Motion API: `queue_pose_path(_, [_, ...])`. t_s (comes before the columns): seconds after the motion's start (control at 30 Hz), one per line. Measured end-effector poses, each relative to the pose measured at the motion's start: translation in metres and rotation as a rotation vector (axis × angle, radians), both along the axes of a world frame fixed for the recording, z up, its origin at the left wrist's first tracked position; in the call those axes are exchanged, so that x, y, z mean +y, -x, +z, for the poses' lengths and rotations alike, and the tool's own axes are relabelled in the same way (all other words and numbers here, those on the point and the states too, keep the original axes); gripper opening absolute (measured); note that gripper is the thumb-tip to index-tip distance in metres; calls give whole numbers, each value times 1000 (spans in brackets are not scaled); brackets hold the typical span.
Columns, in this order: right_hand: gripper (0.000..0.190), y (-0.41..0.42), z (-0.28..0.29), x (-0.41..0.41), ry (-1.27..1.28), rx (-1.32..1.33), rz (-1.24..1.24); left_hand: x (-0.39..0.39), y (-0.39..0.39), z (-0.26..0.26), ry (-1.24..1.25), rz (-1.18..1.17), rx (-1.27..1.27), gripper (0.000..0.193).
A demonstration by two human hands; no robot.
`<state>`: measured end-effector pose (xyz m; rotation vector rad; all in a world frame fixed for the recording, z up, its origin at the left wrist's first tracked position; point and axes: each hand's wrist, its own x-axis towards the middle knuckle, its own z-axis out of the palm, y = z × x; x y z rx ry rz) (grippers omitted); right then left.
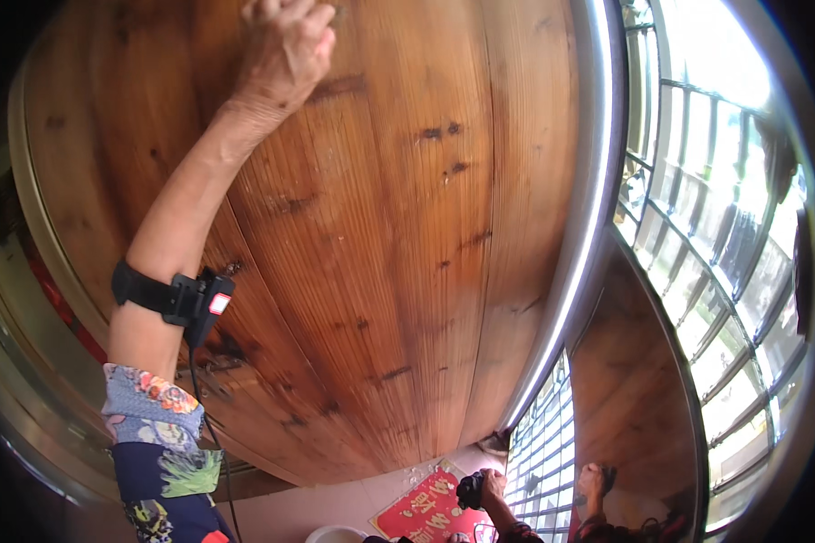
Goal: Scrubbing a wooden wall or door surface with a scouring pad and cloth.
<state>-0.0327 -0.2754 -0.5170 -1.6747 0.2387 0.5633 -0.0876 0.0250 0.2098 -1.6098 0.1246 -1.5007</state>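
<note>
My left hand (288, 51) is raised at the top of the view, its fingers curled in front of a broad wooden plank panel (394, 224). The top edge cuts off part of the fingers, so whether they hold anything is hidden. A black strap with a small device (204, 305) circles that forearm, and a cable hangs from it. Low down, my right hand (494, 483) grips a black crumpled bundle (471, 490), perhaps a cloth. Beside it, a glossy surface (631, 380) mirrors a hand with a dark thing.
A bright metal edge (584, 244) borders the wood on the right. Beyond it is a barred window (713, 183). On the pale floor (265, 509) lie a red mat (428, 506) bearing gold writing and small light scraps. The rim of a white bucket or basin (336, 531) shows below.
</note>
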Motion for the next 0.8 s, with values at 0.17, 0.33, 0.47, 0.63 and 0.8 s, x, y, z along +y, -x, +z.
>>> queue_pose_path(0.17, [24,0,26,6,21,-17,34,8,-21,-49,60,164,70,16])
queue_pose_path(0.33, [21,-2,14,12,5,-74,39,3,-30,-122,162,101,322,12])
queue_pose_path(0.47, [21,-5,-1,5,-26,-48,42,2,-10,-108,107,129,247,15])
queue_pose_path(0.63, [24,-2,-10,-1,47,15,39,18,22,-50,93,85,72,20])
queue_pose_path(0.8, [29,-3,-38,-3,11,-5,95,14,15,-99,159,69,113,23])
